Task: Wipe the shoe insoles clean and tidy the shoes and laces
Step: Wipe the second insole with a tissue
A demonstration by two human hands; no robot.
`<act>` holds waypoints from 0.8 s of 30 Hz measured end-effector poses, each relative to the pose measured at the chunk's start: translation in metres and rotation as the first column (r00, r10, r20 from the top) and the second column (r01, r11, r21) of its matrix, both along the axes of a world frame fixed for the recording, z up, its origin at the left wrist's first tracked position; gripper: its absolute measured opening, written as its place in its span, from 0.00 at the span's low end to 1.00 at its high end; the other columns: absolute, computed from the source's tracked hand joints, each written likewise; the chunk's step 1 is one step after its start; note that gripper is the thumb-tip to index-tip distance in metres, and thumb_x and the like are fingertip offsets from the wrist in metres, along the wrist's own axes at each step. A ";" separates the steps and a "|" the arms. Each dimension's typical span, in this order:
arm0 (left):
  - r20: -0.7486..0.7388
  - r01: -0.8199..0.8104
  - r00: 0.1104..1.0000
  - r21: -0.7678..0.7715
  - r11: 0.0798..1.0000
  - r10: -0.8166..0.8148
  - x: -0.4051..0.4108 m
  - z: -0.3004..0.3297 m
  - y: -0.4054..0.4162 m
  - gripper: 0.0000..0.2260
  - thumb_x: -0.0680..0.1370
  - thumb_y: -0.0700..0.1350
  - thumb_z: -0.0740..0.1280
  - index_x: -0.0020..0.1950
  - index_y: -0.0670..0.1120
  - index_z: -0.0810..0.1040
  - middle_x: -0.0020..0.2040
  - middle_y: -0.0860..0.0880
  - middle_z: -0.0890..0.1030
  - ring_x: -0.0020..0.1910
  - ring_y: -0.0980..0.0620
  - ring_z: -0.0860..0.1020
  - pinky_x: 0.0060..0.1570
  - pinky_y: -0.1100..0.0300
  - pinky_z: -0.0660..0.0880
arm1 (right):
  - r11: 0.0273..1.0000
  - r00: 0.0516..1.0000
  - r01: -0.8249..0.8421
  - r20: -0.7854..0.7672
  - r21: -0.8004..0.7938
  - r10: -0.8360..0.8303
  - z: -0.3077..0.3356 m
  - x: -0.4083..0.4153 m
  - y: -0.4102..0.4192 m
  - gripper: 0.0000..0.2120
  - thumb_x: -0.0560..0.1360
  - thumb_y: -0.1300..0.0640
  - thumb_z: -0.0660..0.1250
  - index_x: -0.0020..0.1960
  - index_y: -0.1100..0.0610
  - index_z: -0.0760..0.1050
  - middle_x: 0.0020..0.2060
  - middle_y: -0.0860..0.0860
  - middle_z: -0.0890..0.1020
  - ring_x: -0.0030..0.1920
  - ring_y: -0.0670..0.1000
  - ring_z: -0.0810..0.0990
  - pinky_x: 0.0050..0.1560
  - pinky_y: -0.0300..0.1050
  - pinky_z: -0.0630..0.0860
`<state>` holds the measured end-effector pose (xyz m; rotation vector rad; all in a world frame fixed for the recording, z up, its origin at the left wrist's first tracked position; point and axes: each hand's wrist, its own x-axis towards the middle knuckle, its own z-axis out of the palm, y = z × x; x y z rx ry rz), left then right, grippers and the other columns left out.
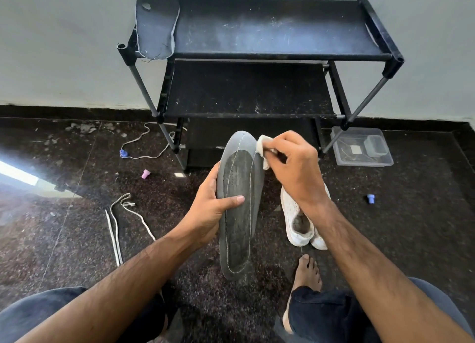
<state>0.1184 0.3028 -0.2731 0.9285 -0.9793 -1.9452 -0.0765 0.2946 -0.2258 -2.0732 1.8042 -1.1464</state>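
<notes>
Head view: at centre, the left hand (210,209) grips a grey insole (240,206) upright. The right hand (293,165) pinches a white cloth (262,147) against its toe edge. White shoes (300,224) sit at four o'clock. A clear plastic container (341,160) at two o'clock holds small, unclear items. A second insole (156,26) lies on the rack (270,28) at eleven o'clock.
</notes>
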 end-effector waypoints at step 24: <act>-0.062 -0.073 0.996 -0.043 0.996 0.070 0.004 0.006 -0.008 0.33 0.74 0.19 0.57 0.69 0.49 0.73 0.59 0.41 0.82 0.55 0.45 0.82 0.54 0.52 0.82 | 0.948 0.912 -0.312 -0.261 0.063 0.318 -0.017 0.043 0.022 0.13 0.81 0.66 0.67 0.64 0.67 0.79 0.48 0.56 0.78 0.48 0.54 0.76 0.47 0.48 0.79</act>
